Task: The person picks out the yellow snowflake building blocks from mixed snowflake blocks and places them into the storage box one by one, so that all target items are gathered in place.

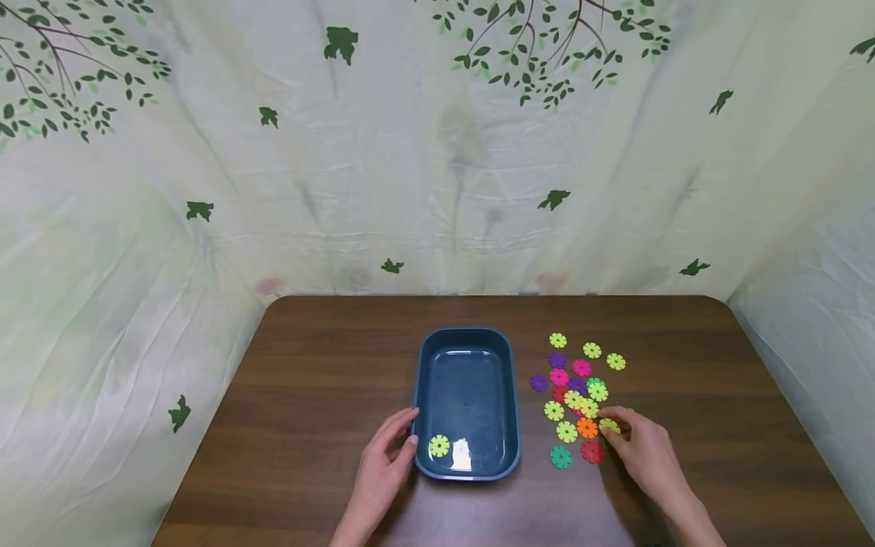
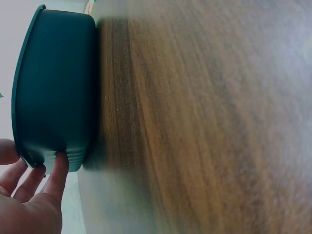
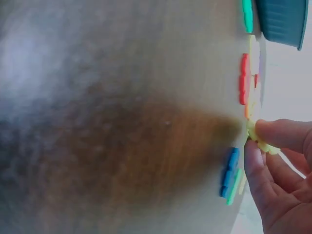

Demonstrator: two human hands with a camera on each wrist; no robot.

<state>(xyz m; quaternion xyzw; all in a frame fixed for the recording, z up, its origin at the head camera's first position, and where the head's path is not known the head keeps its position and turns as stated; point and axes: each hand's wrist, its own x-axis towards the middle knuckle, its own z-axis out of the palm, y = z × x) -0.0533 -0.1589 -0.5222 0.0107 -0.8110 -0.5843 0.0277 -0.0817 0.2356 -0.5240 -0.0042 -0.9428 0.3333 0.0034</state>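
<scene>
A deep blue plastic tray point(image 1: 472, 403) lies lengthwise near the table's middle, with one yellow-green notched flower disc point(image 1: 440, 446) in its front left corner. My left hand point(image 1: 381, 465) holds the tray's left side near the front, fingers against the outer wall under the rim. Right of the tray is a loose spread of flower discs, some overlapping: yellow-green, purple point(image 1: 538, 382), pink point(image 1: 582, 368), orange point(image 1: 586, 428), red point(image 1: 592, 452) and green point(image 1: 560, 456). At its right edge, my right hand point(image 1: 645, 452) pinches a yellow flower disc point(image 3: 263, 140) between thumb and fingers, tilted.
Brown wood-grain table point(image 1: 307, 380) lies under everything. A pale cloth point(image 1: 410, 152) printed with leaves and branches hangs behind it and at both sides. In the right wrist view, a blue disc point(image 3: 230, 170) and a green disc point(image 3: 234, 186) show beside the hand.
</scene>
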